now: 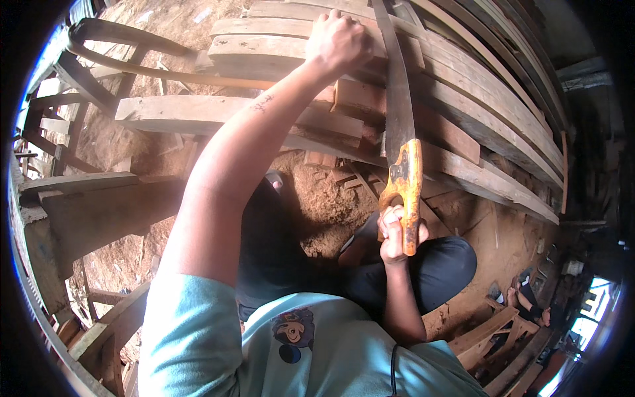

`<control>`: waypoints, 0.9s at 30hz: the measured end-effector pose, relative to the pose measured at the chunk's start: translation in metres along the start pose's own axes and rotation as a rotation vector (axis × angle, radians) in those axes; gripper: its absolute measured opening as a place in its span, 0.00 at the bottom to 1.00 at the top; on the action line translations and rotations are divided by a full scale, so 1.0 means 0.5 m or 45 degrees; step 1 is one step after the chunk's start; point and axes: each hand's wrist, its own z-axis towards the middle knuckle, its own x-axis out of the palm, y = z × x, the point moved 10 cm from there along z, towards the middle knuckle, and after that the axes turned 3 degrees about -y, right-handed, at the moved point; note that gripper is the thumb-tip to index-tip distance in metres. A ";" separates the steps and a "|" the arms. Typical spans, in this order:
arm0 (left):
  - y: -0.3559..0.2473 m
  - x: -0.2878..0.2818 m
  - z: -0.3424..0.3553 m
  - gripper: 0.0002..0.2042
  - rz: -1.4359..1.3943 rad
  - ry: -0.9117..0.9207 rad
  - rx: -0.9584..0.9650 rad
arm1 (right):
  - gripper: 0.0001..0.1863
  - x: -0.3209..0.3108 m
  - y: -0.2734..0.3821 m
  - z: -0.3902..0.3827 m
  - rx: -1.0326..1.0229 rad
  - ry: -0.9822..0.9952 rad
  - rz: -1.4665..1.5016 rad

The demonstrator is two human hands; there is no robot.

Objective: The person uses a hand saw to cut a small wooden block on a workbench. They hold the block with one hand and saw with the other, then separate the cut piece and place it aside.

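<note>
My right hand is wrapped around the worn yellow handle of a handsaw. The saw's long dark blade points away from me and lies across the timber, its far end running out at the top edge. To the left of the blade, my left hand presses down on a wooden beam, its fingers curled over the wood. Whether the teeth are sunk in a cut cannot be made out. Beneath lie shorter reddish wood blocks.
Long planks are stacked to the right of the saw. A lone beam juts out at left, near a wooden frame. Sawdust covers the floor between my legs. Another person's legs show at far right.
</note>
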 end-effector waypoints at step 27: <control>0.010 0.005 0.000 0.20 -0.092 -0.008 0.041 | 0.09 -0.110 0.037 0.025 0.381 -0.217 0.654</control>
